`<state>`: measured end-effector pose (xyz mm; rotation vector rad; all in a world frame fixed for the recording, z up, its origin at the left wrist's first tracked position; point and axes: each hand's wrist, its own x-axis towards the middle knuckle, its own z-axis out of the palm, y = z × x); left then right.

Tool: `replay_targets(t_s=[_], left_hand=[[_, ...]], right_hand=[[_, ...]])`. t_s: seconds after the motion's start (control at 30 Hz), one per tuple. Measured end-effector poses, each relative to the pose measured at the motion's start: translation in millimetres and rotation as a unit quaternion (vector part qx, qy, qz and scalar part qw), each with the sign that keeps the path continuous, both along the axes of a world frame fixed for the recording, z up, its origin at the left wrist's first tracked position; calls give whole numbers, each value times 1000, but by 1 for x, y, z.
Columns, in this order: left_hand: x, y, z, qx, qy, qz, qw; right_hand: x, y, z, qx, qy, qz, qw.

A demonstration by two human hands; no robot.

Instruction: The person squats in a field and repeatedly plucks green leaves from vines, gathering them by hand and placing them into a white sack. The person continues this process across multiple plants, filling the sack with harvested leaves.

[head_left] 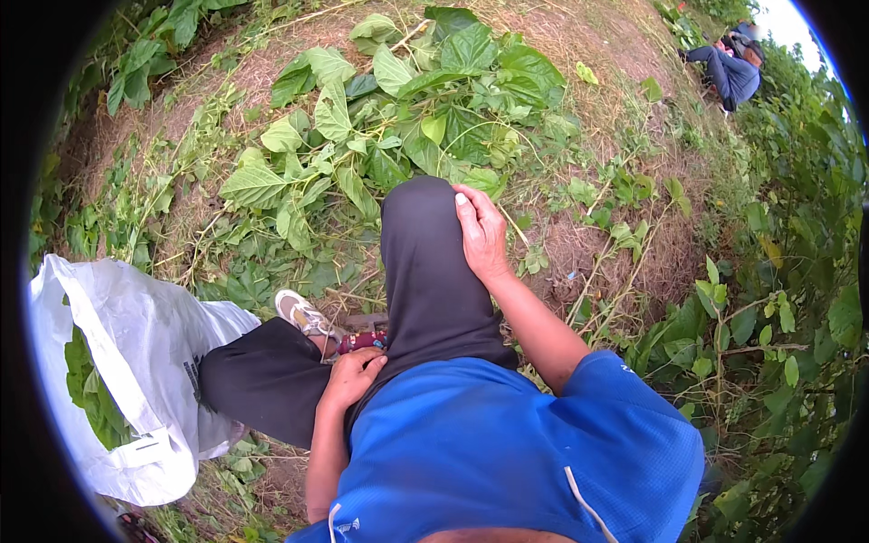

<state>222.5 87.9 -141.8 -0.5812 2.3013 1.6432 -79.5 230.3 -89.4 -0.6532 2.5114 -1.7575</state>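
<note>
My right hand (482, 234) lies flat on the outer side of my raised knee in black trousers (428, 271), with nothing held. My left hand (354, 375) rests on my lap at the inner thigh, its fingers loosely spread beside a dark red patterned cloth item (363, 341). Beyond the knee a heap of cut leafy branches (407, 115) with broad green leaves lies on the ground. To my left stands a white woven plastic sack (156, 319), its mouth gaping, with green leaves (95, 387) inside.
My shoe (305, 315) is on the ground between the sack and my knee. Dense green shrubs (747, 339) line the right side. Another person (730, 71) sits at the far upper right. Dry grass and scattered stems (631, 271) cover the sloping ground.
</note>
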Motion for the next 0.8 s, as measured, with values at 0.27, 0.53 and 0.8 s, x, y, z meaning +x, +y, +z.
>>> replay_targets(t_s=[0.27,0.53,0.8], left_hand=[[-11,4,11,-39,-72,-18,996],[-11,14,14,-57,-58,8,997],[-17,15,9,-100,-97,-68,988]], right_hand=[[2,7,6,-45,-63,-5,997],[6,15,4,-20,-18,5,1000],[27,55,-16,44,-64,-7,997]])
